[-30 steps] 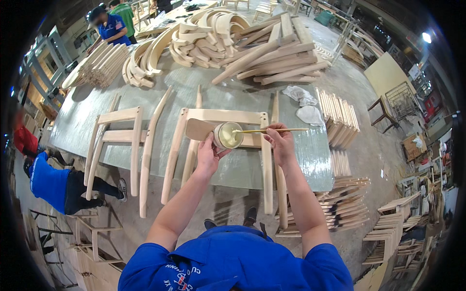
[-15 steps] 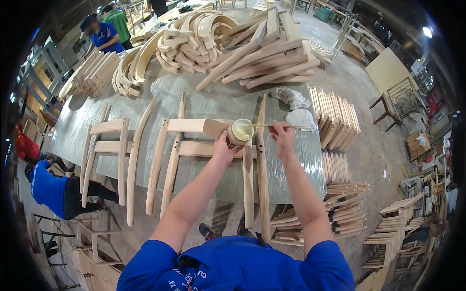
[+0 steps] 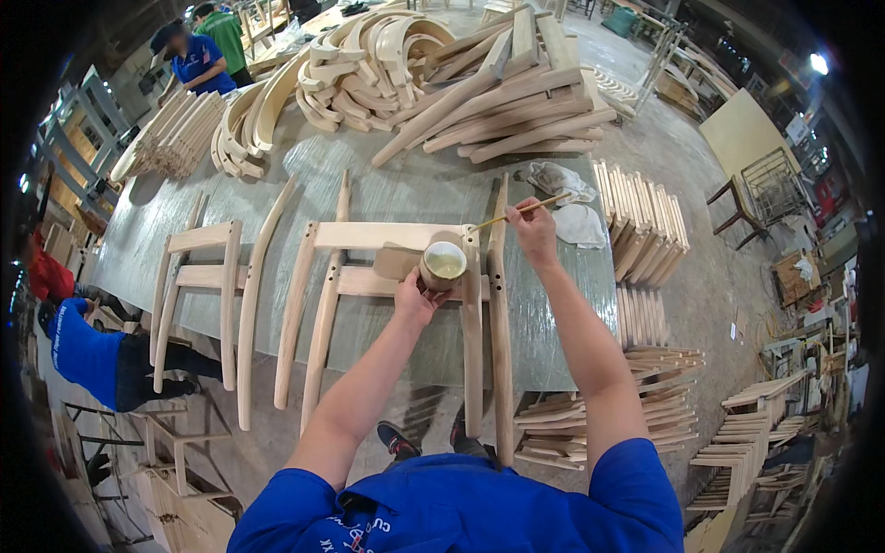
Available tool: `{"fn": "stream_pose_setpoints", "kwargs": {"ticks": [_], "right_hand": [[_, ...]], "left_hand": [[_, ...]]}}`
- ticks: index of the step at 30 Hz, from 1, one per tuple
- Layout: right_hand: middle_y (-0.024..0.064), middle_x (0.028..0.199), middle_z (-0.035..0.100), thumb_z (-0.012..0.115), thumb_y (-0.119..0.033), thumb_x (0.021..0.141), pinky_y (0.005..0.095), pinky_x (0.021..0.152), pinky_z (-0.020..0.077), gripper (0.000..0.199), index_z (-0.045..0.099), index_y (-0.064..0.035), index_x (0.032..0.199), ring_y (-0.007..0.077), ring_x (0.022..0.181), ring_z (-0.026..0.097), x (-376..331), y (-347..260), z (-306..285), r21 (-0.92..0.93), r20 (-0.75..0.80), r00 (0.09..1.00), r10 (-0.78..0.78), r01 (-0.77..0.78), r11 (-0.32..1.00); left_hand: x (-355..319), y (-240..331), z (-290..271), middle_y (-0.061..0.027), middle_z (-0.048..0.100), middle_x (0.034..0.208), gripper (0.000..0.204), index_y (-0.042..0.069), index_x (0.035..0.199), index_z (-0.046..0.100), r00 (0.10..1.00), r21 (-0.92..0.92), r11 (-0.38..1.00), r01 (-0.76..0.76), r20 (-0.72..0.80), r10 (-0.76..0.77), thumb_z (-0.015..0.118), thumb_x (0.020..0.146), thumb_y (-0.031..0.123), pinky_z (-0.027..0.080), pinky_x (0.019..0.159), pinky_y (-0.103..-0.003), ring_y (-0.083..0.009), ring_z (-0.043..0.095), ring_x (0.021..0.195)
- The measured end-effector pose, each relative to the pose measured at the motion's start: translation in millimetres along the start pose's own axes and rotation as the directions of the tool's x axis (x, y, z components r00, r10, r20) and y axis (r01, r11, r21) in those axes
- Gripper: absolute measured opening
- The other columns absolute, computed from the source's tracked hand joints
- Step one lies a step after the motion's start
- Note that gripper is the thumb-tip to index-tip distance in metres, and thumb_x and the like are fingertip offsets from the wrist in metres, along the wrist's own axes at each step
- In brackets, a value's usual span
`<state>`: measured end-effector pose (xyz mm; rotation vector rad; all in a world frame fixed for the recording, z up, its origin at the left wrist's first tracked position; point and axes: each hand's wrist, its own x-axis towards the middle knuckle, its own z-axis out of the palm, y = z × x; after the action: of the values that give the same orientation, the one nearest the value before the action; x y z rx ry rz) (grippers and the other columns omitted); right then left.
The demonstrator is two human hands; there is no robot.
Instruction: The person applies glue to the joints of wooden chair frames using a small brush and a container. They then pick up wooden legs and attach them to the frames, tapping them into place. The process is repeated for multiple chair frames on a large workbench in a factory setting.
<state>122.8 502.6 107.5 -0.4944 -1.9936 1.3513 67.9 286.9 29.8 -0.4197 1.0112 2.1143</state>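
Observation:
My left hand (image 3: 419,300) is wrapped round a small cup (image 3: 445,262) holding a pale yellowish liquid, tilted toward me above a wooden chair frame (image 3: 387,237). Between the fingers of my right hand (image 3: 532,232) is a thin stick (image 3: 498,220). Its tip touches or hovers right by the holes at the top joint of the frame's right leg (image 3: 471,323); which of the two I cannot tell. Just right of that leg, a longer curved leg (image 3: 499,369) with dark holes lies across the table edge.
A second frame (image 3: 205,238) lies to the left on the table (image 3: 415,189). Curved parts (image 3: 369,74) and straight legs (image 3: 516,101) are heaped at the back. White rags (image 3: 579,226) sit at the right edge, beside stacked slats (image 3: 645,221). Co-workers (image 3: 198,64) stand around.
The stick has come out of the cup, and its tip has gone to the frame's joint. My right hand has risen slightly; the cup has moved a little left and nearer me.

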Motion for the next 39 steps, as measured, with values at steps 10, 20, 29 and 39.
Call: {"fn": "stream_pose_setpoints", "kwargs": {"ticks": [10, 20, 29, 39], "right_hand": [[0.0036, 0.062, 0.052, 0.064, -0.022, 0.08, 0.0269, 0.056, 0.0411, 0.021, 0.056, -0.0033, 0.08, 0.012, 0.057, 0.047, -2, 10, 11, -0.164, 0.034, 0.996, -0.082, 0.087, 0.983], [0.0071, 0.065, 0.057, 0.064, -0.021, 0.08, 0.03, 0.059, 0.0446, 0.019, 0.056, -0.0038, 0.082, 0.018, 0.059, 0.055, 8, 16, 21, -0.206, 0.052, 0.988, -0.148, 0.156, 0.966], [0.0048, 0.067, 0.06, 0.062, -0.021, 0.079, 0.0379, 0.068, 0.0408, 0.013, 0.057, -0.0088, 0.076, 0.0242, 0.071, 0.059, 14, -4, 29, -0.453, 0.153, 0.965, -0.213, 0.26, 0.853], [0.002, 0.071, 0.061, 0.06, -0.026, 0.08, 0.0401, 0.075, 0.0371, 0.014, 0.059, -0.0128, 0.085, 0.0231, 0.08, 0.057, 19, -1, 43, -0.605, 0.319, 0.925, -0.207, 0.367, 0.707]], "left_hand": [[-34, -18, -48, -0.0114, 0.045, 0.125, 0.038, 0.005, 0.125, 0.04, 0.993, -0.03, 0.993, 0.111, 0.04, -0.109, 0.034, 0.096, 0.03, 0.049, 0.084, -0.049, -0.0295, 0.054, 0.105], [-62, -26, -94, -0.0128, 0.052, 0.117, 0.039, 0.003, 0.12, 0.045, 0.986, -0.005, 0.986, 0.166, 0.008, -0.166, 0.033, 0.096, 0.031, 0.052, 0.079, -0.047, -0.0311, 0.059, 0.097], [-72, -27, -109, -0.0132, 0.052, 0.117, 0.038, 0.003, 0.12, 0.045, 0.986, -0.023, 0.986, 0.167, -0.014, -0.167, 0.035, 0.096, 0.031, 0.052, 0.079, -0.049, -0.0307, 0.058, 0.099], [-81, -27, -115, -0.0122, 0.055, 0.11, 0.035, 0.004, 0.117, 0.046, 0.984, 0.008, 0.984, 0.178, -0.01, -0.178, 0.035, 0.096, 0.029, 0.054, 0.076, -0.046, -0.0288, 0.06, 0.094]]}}
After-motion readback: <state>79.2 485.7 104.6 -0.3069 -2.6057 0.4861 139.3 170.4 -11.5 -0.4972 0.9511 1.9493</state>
